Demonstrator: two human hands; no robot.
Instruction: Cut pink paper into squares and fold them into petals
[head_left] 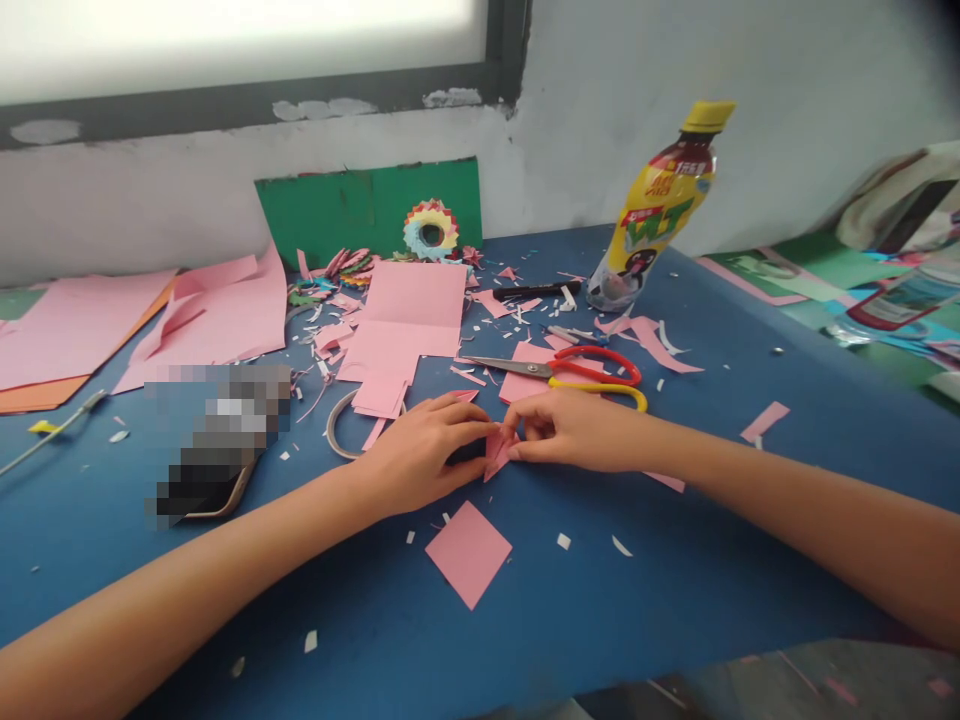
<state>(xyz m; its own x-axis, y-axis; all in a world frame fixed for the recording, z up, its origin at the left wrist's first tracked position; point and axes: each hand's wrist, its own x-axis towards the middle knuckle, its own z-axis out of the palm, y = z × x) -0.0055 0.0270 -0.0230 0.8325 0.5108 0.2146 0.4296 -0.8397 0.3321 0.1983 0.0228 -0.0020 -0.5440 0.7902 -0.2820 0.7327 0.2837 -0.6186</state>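
Between my two hands is a small folded piece of pink paper [496, 452], low over the blue table [570, 620]. My left hand [424, 450] has its fingers closed on the paper's left side. From the right, my right hand [559, 430] pinches the same piece with thumb and forefinger. A flat pink paper square [469, 554] lies just in front of my hands. Scissors [559, 372] with one red and one yellow handle lie behind my right hand, on or beside more pink squares [517, 385]. A roll of tape [339, 425] is partly hidden behind my left hand.
A tall yellow-capped bottle [651, 210] stands at the back right, near a black pen [536, 291]. Pink sheets [217, 310] and a phone [225, 450], partly blurred, lie left. A paper ring [430, 230] leans against green board [330, 215]. Paper scraps are scattered about.
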